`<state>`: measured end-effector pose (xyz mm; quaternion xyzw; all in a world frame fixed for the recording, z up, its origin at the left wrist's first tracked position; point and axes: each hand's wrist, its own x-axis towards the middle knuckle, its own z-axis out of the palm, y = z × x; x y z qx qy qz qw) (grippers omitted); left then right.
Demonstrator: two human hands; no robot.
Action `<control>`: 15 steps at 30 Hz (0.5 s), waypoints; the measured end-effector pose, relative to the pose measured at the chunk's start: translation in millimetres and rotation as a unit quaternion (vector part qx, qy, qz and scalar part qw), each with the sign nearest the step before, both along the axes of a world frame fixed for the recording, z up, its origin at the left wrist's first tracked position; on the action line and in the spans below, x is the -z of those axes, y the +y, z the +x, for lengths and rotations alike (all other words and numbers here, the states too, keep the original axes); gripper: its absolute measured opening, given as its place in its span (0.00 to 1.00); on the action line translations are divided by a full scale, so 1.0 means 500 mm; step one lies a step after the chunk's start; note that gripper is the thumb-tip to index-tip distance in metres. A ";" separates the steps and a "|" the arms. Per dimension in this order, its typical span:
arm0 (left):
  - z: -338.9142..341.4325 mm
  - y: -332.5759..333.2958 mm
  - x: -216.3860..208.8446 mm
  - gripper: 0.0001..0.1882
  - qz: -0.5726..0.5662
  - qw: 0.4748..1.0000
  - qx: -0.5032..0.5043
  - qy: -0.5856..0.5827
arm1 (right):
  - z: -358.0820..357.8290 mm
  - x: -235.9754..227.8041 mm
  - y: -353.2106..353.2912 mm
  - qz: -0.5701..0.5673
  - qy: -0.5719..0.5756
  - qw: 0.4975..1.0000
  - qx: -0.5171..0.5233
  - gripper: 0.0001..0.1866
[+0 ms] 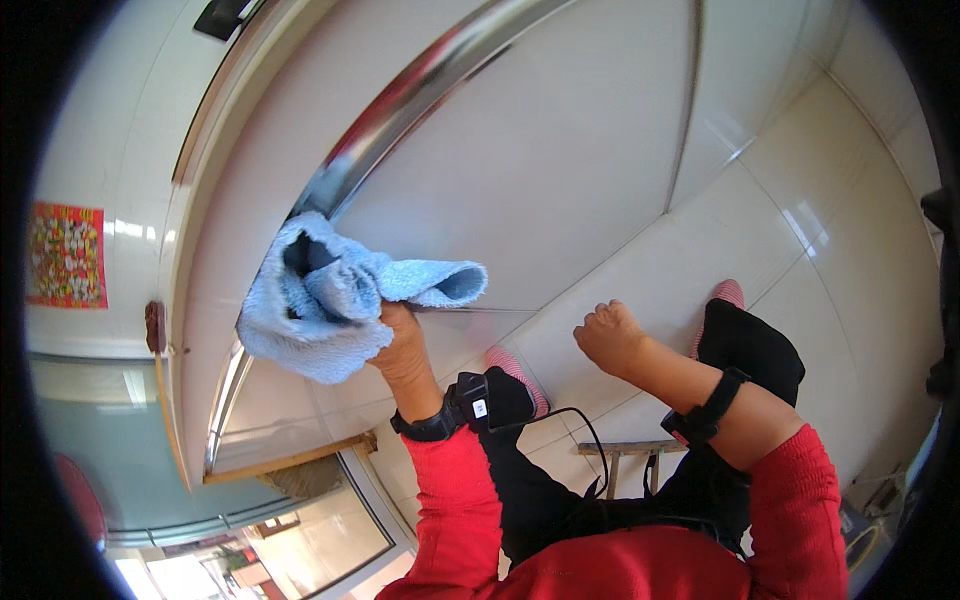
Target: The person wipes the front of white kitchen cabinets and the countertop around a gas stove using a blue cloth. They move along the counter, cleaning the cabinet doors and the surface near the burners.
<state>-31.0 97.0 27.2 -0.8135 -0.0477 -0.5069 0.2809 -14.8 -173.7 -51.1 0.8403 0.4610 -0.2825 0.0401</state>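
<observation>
A glossy white panel (pixel 560 160) is filling much of the view, rising beside a pale tiled floor (pixel 800 230). The person is facing it in red sleeves (pixel 455 490) and black trousers, and a small wooden stool (pixel 627 448) is showing beyond the lap. A curved chrome strip (pixel 400 105) is running along the panel's edge, its near end disappearing behind a fluffy blue cloth (pixel 350 285). That cloth is lying bunched against the corner, one folded tail sticking out rightward.

The left hand (pixel 402 345) is closing around the cloth's lower right side; most of its fingers are hiding in the folds. The right hand (pixel 612 340) is hanging apart from everything, curling into a loose fist and showing nothing held, though its palm is facing away.

A pink-striped slipper (pixel 520 378) is resting on the tiles. The loose tail could be snagging if it caught the strip's end, and bunching could be leaving bare fingers scraping metal. A thin black cable (pixel 595 430) is looping from the left wrist and could be catching if the arm reached far.
</observation>
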 end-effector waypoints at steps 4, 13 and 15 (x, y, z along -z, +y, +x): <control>-0.005 0.030 0.024 0.19 -0.162 0.982 0.093 0.003 | -0.014 0.021 0.005 0.016 -0.022 1.000 -0.009 0.08; -0.014 -0.010 0.224 0.33 0.288 0.934 -0.202 0.065 | -0.028 0.045 -0.005 0.064 -0.050 0.996 -0.019 0.08; -0.001 -0.053 0.259 0.36 0.592 0.652 -0.474 0.007 | -0.027 0.047 -0.007 0.052 -0.050 0.997 -0.025 0.13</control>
